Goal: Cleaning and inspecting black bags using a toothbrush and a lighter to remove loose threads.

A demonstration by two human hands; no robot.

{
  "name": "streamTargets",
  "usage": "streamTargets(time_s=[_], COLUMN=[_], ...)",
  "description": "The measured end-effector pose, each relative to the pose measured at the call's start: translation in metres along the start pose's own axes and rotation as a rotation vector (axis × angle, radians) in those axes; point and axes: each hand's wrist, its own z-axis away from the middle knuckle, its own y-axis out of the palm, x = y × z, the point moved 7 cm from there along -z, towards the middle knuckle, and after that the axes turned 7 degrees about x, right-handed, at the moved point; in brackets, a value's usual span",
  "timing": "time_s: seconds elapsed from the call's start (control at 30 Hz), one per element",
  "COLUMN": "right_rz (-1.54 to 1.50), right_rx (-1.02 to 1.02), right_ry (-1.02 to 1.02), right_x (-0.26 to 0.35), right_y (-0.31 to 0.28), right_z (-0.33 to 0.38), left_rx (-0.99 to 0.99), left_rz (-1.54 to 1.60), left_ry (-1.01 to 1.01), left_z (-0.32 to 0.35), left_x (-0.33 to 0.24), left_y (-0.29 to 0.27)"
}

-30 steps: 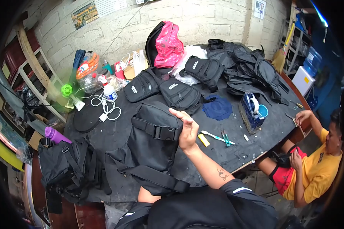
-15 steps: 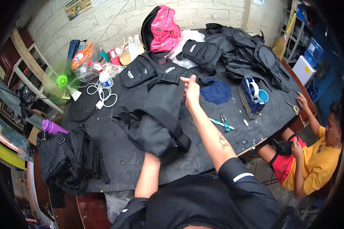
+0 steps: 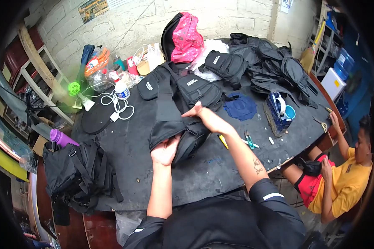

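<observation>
A black sling bag (image 3: pixel 167 118) with a broad strap hangs in front of me over the table. My left hand (image 3: pixel 165 152) is under its near end, palm up, fingers curled at the fabric edge and partly hidden by it. Against the bag's right side rests my right hand (image 3: pixel 198 113), thumb stretched out and apart from the fingers. Just beyond lie more black sling bags, one (image 3: pixel 199 89) to the right and another (image 3: pixel 150 85) to the left, each with a small white label.
A black bag pile (image 3: pixel 81 174) lies at left by a purple bottle (image 3: pixel 62 137). Far right is another heap (image 3: pixel 278 62). A tape dispenser (image 3: pixel 276 114), snips (image 3: pixel 249 140) and blue cloth (image 3: pixel 240 106) lie right. A person in yellow (image 3: pixel 343 178) sits at the right edge.
The bag has turned and swung, its strap now upright and its body lower right. My right hand has come down and nearer; my left hand's palm now shows. A yellow-handled tool has come into sight.
</observation>
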Motion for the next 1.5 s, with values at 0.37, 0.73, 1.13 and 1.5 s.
streamTargets(time_s=[0.37, 0.73, 1.13, 1.5], right_rz=[-1.48, -0.876, -0.436, -0.209], right_rx=[0.243, -0.556, -0.528, -0.733], right_ry=[-0.473, -0.279, -0.201, -0.284], right_x=[0.046, 0.05, 0.057, 0.047], right_y=[0.012, -0.024, 0.006, -0.026], right_z=[-0.025, -0.032, 0.018, 0.044], left_rx=[0.165, 0.138, -0.33, -0.248], left_rz=[0.451, 0.463, 0.173, 0.049], left_ry=[-0.132, -0.169, -0.086, 0.017], left_z=[0.003, 0.004, -0.011, -0.015], left_x=[-0.012, -0.007, -0.028, -0.034], left_y=[0.033, 0.037, 0.021, 0.032])
